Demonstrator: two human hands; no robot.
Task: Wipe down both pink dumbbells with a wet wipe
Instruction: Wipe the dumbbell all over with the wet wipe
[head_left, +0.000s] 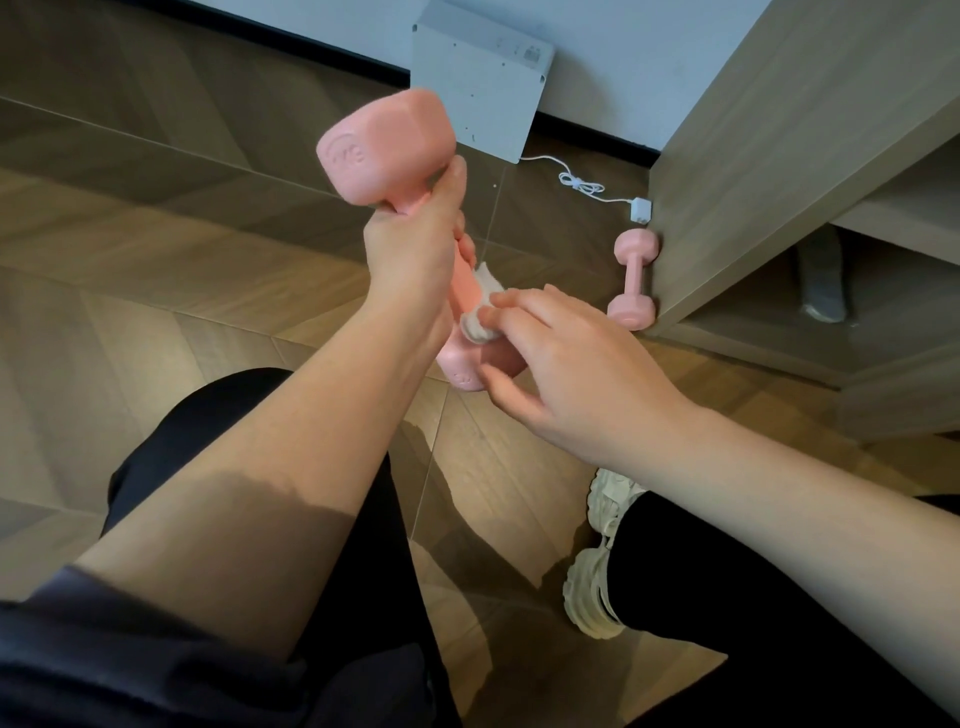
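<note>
My left hand (415, 244) grips the handle of a pink dumbbell (387, 148) just under its upper head and holds it upright above the floor. My right hand (561, 358) pinches a bunched white wet wipe (480, 306) against the lower part of the handle, close to the bottom head (467, 366). A second pink dumbbell (634, 278) lies on the floor against the side of a wooden cabinet, to the right of both hands.
A wooden cabinet (769, 171) with open shelves stands at the right. A grey box (480, 78) leans on the wall, and a white cable with a plug (641, 210) runs across the floor. My black-trousered legs and a white shoe (597, 566) are below.
</note>
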